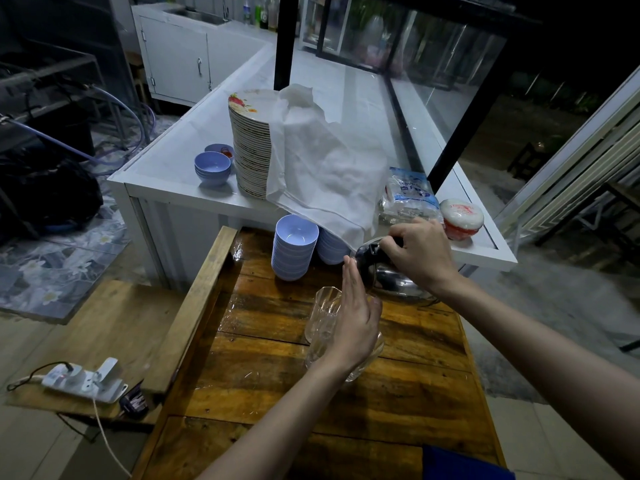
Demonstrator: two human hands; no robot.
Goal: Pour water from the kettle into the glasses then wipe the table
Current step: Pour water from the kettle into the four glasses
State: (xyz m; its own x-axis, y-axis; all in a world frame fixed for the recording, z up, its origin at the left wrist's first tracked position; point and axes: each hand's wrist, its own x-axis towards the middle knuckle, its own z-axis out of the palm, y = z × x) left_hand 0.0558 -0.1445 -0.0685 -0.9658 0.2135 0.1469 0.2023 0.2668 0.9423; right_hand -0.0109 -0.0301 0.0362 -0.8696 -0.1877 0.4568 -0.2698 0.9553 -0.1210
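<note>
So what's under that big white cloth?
The white cloth drapes over a tall stack of plates; the top plate shows a flower print. Its lower corner hangs over stacked blue bowls. Anything else beneath it is hidden.

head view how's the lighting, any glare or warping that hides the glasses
Head view: dim overall, far background nearly black; wide-angle lens bows the white counter edges; glare streaks on the wet wooden table; the clear glasses are faint, partly behind the left hand; the kettle shows bright reflections.

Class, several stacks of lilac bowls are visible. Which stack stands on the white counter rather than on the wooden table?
The short stack of lilac bowls left of the tall plate pile on the white counter. The taller bowl stack sits on the wooden table.
</note>
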